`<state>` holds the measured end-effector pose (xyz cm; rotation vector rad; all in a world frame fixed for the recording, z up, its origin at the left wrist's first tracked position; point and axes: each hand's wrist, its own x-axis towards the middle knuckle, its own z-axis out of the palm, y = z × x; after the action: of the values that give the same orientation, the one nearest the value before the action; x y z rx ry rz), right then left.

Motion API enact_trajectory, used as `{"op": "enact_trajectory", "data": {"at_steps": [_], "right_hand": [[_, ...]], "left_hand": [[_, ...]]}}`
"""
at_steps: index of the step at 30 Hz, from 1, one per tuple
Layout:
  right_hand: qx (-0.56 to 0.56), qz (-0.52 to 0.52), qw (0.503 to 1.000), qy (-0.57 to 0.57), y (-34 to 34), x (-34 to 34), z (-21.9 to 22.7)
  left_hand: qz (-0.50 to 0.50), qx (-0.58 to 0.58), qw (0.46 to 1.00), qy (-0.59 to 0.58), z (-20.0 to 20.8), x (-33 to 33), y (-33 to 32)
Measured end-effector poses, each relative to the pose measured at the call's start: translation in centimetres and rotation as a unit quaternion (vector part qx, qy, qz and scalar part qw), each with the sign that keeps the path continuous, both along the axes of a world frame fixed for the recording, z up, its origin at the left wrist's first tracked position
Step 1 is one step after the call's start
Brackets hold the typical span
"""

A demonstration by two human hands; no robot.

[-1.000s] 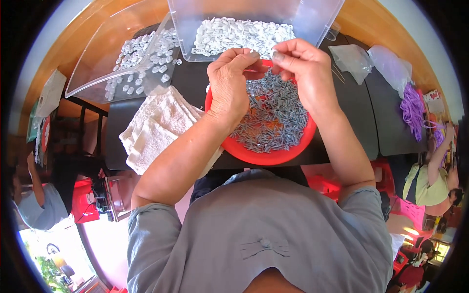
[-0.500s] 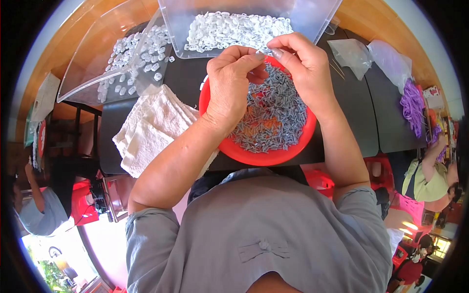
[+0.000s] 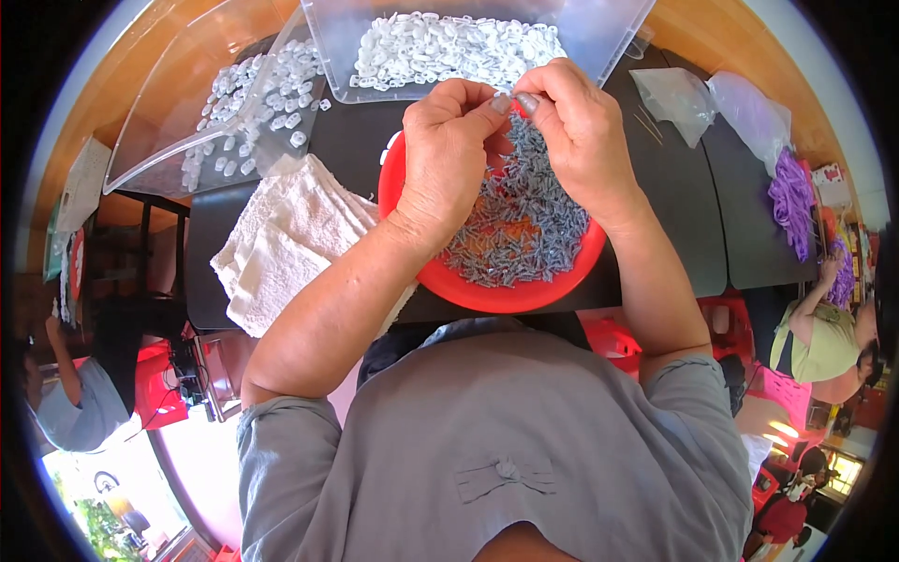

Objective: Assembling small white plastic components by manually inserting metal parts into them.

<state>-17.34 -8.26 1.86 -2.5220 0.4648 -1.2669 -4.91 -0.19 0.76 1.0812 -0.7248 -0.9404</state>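
Both of my hands meet over the far rim of a red basin [image 3: 510, 299], fingertips nearly touching. My left hand [image 3: 448, 155] is closed in a pinch on a small white plastic piece [image 3: 504, 91], mostly covered by the fingers. From the other side, my right hand [image 3: 582, 131] pinches thumb against forefinger at the same piece; whatever else is between those fingertips is too small to make out. Below the hands, the basin holds many small grey plastic pins [image 3: 538, 201], with patches of its bottom showing through.
Beyond the basin stands a clear plastic bin [image 3: 328, 56] of small white plastic pieces [image 3: 459, 47]. A transparent tub [image 3: 154, 131] with similar pieces lies to its left. A white towel [image 3: 290, 239], plastic bags [image 3: 674, 103] and purple cord [image 3: 792, 201] are on the dark table [image 3: 670, 225]. Other people sit at both sides.
My two hands have drawn slightly closer together at the fingertips, the right moving a little left. The small white piece stays between them. The basin and bins have barely shifted in view.
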Motion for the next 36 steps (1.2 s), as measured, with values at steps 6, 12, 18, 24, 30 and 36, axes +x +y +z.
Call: {"op": "enact_trajectory", "data": {"at_steps": [6,12,18,24,30,36], "right_hand": [[0.0,0.004,1.0,-0.01,0.0,0.2,-0.7],[0.003,0.006,1.0,-0.022,0.5,0.5,-1.0],[0.07,0.019,0.997,-0.031,-0.1,0.1,-0.8],[0.196,0.023,0.979,-0.044,-0.6,-0.6,0.1],[0.331,0.048,0.94,-0.068,-0.3,-1.0,1.0],[0.407,0.086,0.905,-0.092,0.0,-1.1,1.4]], "left_hand": [[-0.008,0.021,0.999,-0.033,-0.2,-0.1,0.1],[0.003,0.027,0.999,0.017,-0.3,-0.5,0.4],[0.0,0.018,0.999,0.032,0.1,-0.1,0.5],[-0.006,-0.004,0.998,0.058,0.1,0.0,0.3],[0.004,-0.018,0.998,0.06,-0.1,-0.1,0.3],[0.005,-0.025,0.998,0.05,0.1,-0.2,0.3]]}}
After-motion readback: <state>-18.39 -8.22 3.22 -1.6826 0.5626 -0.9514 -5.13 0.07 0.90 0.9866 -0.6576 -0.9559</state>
